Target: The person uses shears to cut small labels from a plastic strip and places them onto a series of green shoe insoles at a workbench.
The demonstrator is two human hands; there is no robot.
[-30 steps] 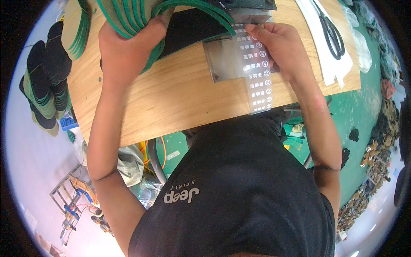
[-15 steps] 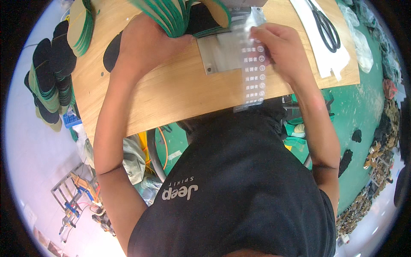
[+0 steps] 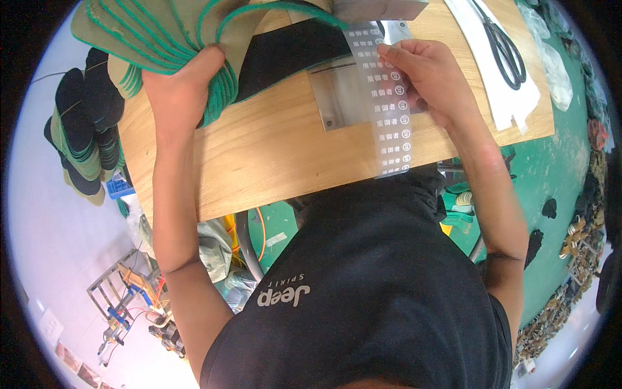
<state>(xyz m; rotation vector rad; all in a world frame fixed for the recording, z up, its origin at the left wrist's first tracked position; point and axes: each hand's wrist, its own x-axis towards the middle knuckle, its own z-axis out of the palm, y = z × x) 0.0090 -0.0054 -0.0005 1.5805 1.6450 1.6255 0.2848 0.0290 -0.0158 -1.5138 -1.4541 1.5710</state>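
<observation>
My left hand point(image 3: 178, 97) is closed round a fanned stack of beige insoles point(image 3: 149, 32) with green edges, at the upper left of the table. One insole of the stack bends over to the right, toward a grey metal block. Beneath it lies a black insole face point(image 3: 291, 55) with a green rim, partly covered. Between thumb and fingers, my right hand point(image 3: 431, 74) pinches the edge of a clear label strip point(image 3: 391, 123) printed in white. That strip runs over a shiny metal plate point(image 3: 340, 97) and down past the table's near edge.
The grey metal block point(image 3: 382, 9) stands at the far edge of view. Black-handled scissors point(image 3: 502, 52) rest on white sheeting point(image 3: 479, 71) at the right. Bundled insoles point(image 3: 78, 123) hang or stand left of the wooden table point(image 3: 272, 168). Scraps cover the floor at the far right.
My left hand has moved left with the insole stack, which now fans out wider and shows its beige faces. My right hand stays at the strip, which is less blurred.
</observation>
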